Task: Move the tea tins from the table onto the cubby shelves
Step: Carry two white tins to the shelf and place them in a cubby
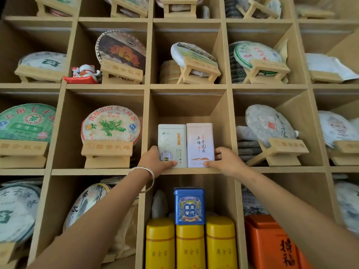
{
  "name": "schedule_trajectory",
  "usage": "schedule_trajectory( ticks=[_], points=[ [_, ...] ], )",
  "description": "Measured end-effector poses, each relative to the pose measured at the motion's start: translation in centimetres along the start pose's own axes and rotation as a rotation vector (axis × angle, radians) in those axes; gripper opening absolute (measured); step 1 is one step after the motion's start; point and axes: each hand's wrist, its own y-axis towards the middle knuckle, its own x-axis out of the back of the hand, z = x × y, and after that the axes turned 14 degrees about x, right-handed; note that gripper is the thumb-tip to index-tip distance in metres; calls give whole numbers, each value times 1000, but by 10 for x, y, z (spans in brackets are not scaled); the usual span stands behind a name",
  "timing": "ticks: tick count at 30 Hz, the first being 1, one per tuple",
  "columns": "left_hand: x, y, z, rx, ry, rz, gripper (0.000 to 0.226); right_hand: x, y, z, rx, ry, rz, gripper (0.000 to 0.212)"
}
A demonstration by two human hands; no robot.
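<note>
Cubby shelf [192,171]: tins [186,146] between hands [155,162].

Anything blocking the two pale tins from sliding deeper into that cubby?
Nothing visible. The white tin and pink tin stand at the front edge, hands on their outer sides; the cubby behind looks bare.

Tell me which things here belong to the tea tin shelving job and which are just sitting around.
Job: white tin, pink tin, left hand, right hand, cubby shelf.
Bystanders: blue tin, yellow canisters, orange box, cat figurine, tea cakes.
</note>
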Motion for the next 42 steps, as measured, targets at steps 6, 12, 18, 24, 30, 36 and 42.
schedule_trajectory(
  ticks=[6, 12, 18, 24, 30, 36, 42],
  points=[
    [-1, -1, 0, -12, 76, -7, 51, 1, 0, 0, -17, 14, 21, 44],
    [0, -1, 0, -19, 106, -15, 51, 2, -3, 5, -16, -14, 30, 36],
    [0, -2, -1, -14, 111, -6, 50, 1, -5, 3, -10, -29, 23, 33],
    [0, 0, 0, -14, 101, 3, 50, -1, -5, -1, 10, -23, 5, 34],
    [0, 0, 0, -8, 84, 0, 51, 0, -6, 0, 24, -47, 7, 30],
    [1, -2, -1, -10, 88, 2, 50, 0, -7, 3, 18, -62, -8, 31],
    [3, -1, -7, 20, 124, -23, 52, 0, -6, 3, 15, -79, 12, 30]
  ],
)
